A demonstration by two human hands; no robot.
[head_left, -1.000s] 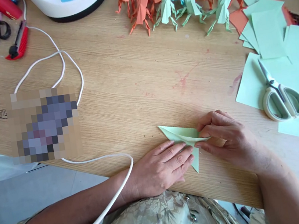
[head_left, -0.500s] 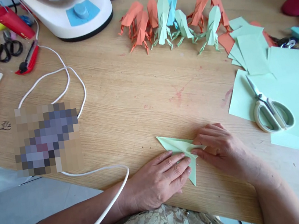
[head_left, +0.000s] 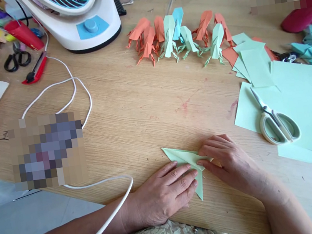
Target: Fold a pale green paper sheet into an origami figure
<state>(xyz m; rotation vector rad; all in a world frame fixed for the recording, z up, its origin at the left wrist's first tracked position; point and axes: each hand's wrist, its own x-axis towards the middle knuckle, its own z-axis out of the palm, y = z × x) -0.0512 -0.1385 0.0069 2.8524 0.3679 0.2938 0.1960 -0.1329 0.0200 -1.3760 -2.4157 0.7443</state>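
A folded pale green paper (head_left: 179, 155) with pointed corners lies near the table's front edge. My left hand (head_left: 162, 193) rests flat on its left part, fingers stretched out and pressing it down. My right hand (head_left: 228, 161) sits on its right part, fingers curled and pinching a fold of the paper at the middle. One point of the paper sticks out below my hands toward the table edge.
Orange, green and blue folded paper figures (head_left: 176, 33) stand in a row at the back. Green sheets (head_left: 300, 89) with white scissors (head_left: 277, 123) lie at right. A white fan (head_left: 78, 15), its white cable (head_left: 66, 94), black scissors (head_left: 16, 59) and a red cutter (head_left: 36, 70) sit at left.
The head view has tilted up, showing more of the table's back. Both hands have stayed on the green paper, my right fingers shifting slightly along the fold.
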